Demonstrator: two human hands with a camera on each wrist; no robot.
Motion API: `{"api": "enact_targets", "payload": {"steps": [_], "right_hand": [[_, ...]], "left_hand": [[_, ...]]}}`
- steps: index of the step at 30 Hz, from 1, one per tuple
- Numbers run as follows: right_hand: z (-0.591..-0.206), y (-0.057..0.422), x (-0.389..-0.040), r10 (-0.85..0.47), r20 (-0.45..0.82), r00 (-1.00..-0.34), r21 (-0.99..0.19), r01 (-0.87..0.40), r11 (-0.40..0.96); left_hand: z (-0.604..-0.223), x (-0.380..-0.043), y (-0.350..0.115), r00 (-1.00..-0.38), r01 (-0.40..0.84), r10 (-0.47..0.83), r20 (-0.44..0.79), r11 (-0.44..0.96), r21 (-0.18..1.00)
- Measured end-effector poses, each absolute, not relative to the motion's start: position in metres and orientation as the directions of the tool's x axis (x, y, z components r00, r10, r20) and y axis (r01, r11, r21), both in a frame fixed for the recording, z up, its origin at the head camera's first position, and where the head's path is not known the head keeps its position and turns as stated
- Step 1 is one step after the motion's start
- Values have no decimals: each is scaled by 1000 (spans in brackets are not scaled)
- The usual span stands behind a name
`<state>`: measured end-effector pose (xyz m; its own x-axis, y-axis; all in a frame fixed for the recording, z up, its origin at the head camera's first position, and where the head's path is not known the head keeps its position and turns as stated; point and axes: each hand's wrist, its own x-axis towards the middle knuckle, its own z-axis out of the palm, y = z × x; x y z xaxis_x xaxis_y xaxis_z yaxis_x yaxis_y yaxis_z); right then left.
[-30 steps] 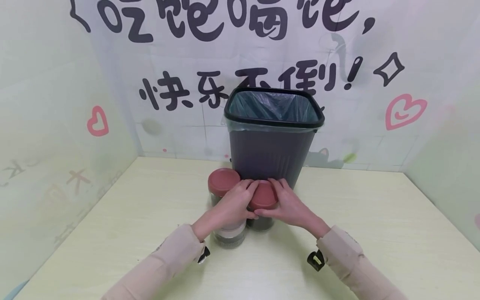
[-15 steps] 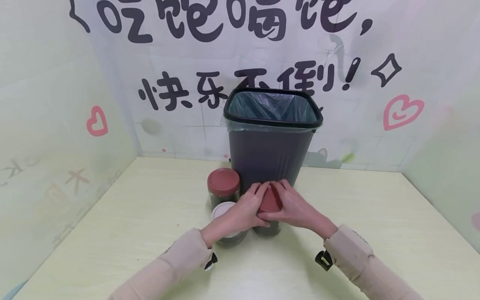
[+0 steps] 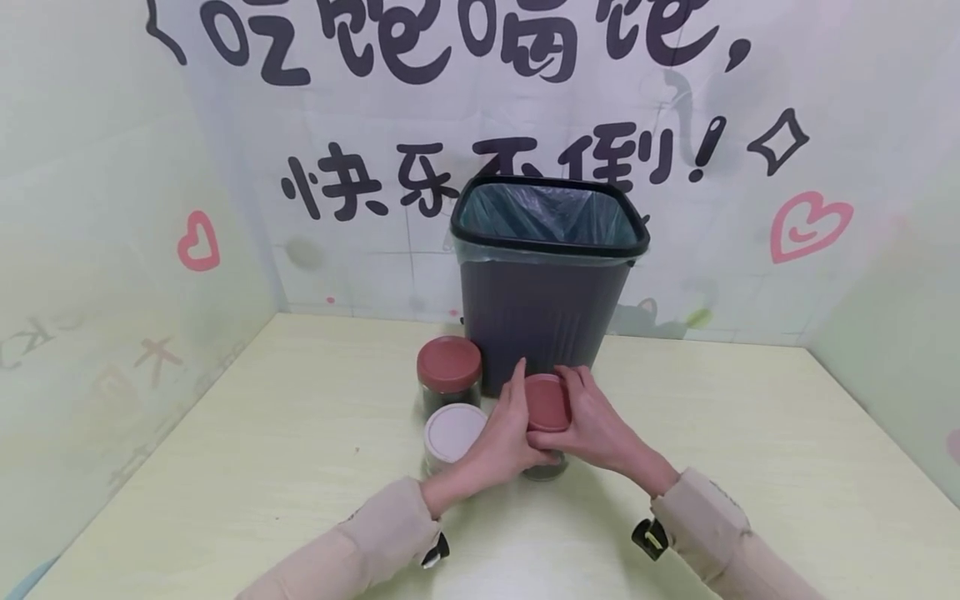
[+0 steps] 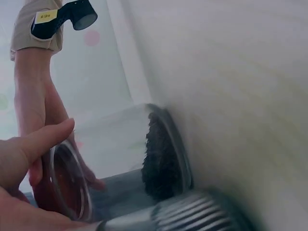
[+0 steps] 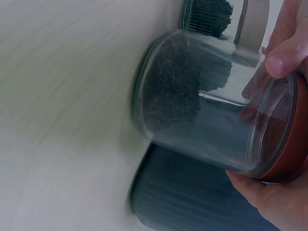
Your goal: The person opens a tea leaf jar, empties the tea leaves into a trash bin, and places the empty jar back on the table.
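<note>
Both hands are at a clear glass jar (image 5: pixel 219 127) with a red lid (image 3: pixel 547 402), upright on the table in front of the bin. Dark, shredded dry stuff like loose tea fills its lower part. My right hand (image 3: pixel 596 425) grips the lid from the right, thumb across the front. From the left, my left hand (image 3: pixel 502 442) holds the lid and upper jar between thumb and fingers, one finger pointing up. Left of it stand a jar with a white lid (image 3: pixel 453 432), partly behind my left wrist, and a second jar with a red lid (image 3: pixel 448 362) farther back.
A dark rectangular trash bin (image 3: pixel 540 308) lined with a clear bag stands directly behind the jars. Pale wood tabletop (image 3: pixel 300 467) extends to both sides. A printed cloth wall (image 3: pixel 360 275) closes off the back, and side walls rise left and right.
The held red-lidded jar has moved right and toward me, away from the other jars. More of the white-lidded jar shows now. My left hand's finger has lifted off the lid top.
</note>
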<state>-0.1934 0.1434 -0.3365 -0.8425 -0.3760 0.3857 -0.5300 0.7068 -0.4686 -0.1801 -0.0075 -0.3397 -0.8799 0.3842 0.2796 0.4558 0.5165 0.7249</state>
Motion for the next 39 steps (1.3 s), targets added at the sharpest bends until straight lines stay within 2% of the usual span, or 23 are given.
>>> {"api": "enact_targets", "payload": {"steps": [7,13,19,32,39], "right_hand": [[-341,144,-190,-337,419,-843,-489,-522,699],[-346,145,-188,-321,455,-830,-489,-535,689],[-349,145,-185,-299,462,-835,-510,-526,681],[-353,141,-181,-234,488,-841,-564,-509,650],[-355,139,-182,-230,501,-834,-577,-521,629]], "left_hand": [[-347,-180,-2,-907,417,285,309,509,753],[-348,-178,2,-904,419,301,305,469,778],[-357,-175,4,-928,361,260,267,444,820],[-368,-174,2,-941,322,231,248,385,865],[-369,-178,0,-944,316,226,239,415,853]]}}
